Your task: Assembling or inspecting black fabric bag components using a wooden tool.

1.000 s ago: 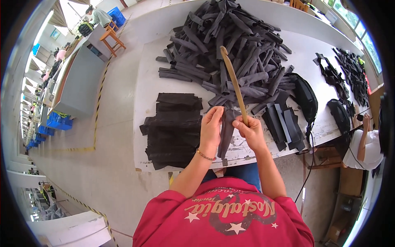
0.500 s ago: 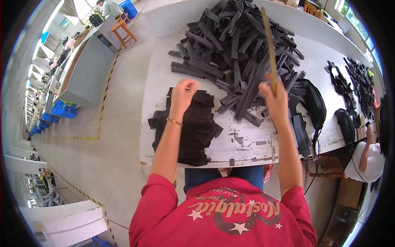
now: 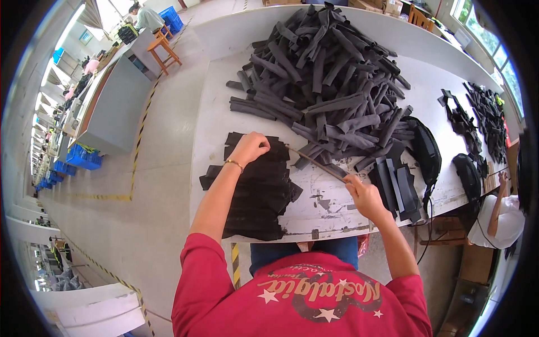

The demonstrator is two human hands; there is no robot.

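My right hand [image 3: 366, 196] is closed around one end of a thin stick [image 3: 317, 162], which slants up and left over the table. Its far tip reaches the edge of a stack of flat black fabric strips [image 3: 255, 194] at the left. Above the far part of that stack is my left hand [image 3: 251, 149], its fingers curled together; whatever they may hold is hidden. Beyond both hands rises a large heap of dark grey fabric tubes [image 3: 337, 84], some lying loose at its near edge.
Right of my right hand lie dark flat strips [image 3: 396, 188] and a black pouch [image 3: 424, 149] with a hanging cord. More black pieces [image 3: 488, 121] are farther right, near a person in white [image 3: 499, 219]. The white table [image 3: 331, 216] has a worn front edge.
My right hand has come nearer, and the stick has swung from upright to slanting left. The blurred grey tube beside it has left that spot. My left hand has moved slightly nearer.
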